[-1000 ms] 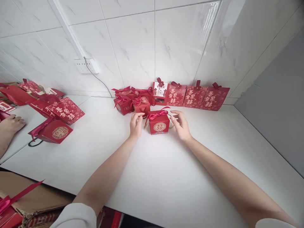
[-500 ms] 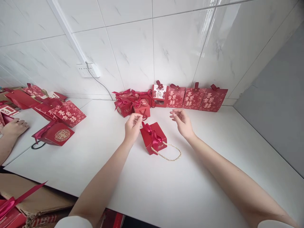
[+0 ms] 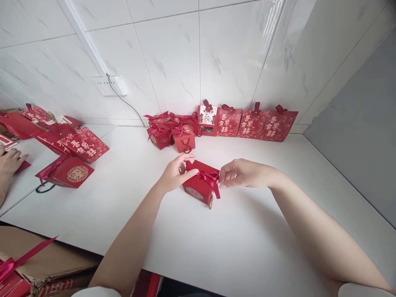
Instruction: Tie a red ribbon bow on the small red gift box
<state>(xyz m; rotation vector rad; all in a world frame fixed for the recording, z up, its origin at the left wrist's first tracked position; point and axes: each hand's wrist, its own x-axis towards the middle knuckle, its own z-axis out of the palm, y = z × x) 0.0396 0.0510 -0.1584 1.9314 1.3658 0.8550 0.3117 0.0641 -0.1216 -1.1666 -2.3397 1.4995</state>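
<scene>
A red gift box (image 3: 198,192) with a round gold emblem on its side sits on the white table in front of me. A dark pink ribbon bow (image 3: 210,178) is tied across its top, and part of a gold rope handle (image 3: 210,201) shows at its right end. Around the left end of the box is my left hand (image 3: 175,175), thumb over the top edge and fingers on the far side. My right hand (image 3: 233,174) has its fingers curled closed at the right end, by the bow and rope; the exact grip there is partly hidden.
Against the tiled wall stand several small ribboned boxes (image 3: 185,140) and a row of patterned red bags (image 3: 253,124). More red boxes (image 3: 77,173) lie at the left, beside another person's hand (image 3: 12,160). An open carton (image 3: 52,258) is at the lower left.
Both hands have come down onto the gift box from either side. The box has turned, so its emblem side now faces me, and the rope loop no longer lies spread on the table.
</scene>
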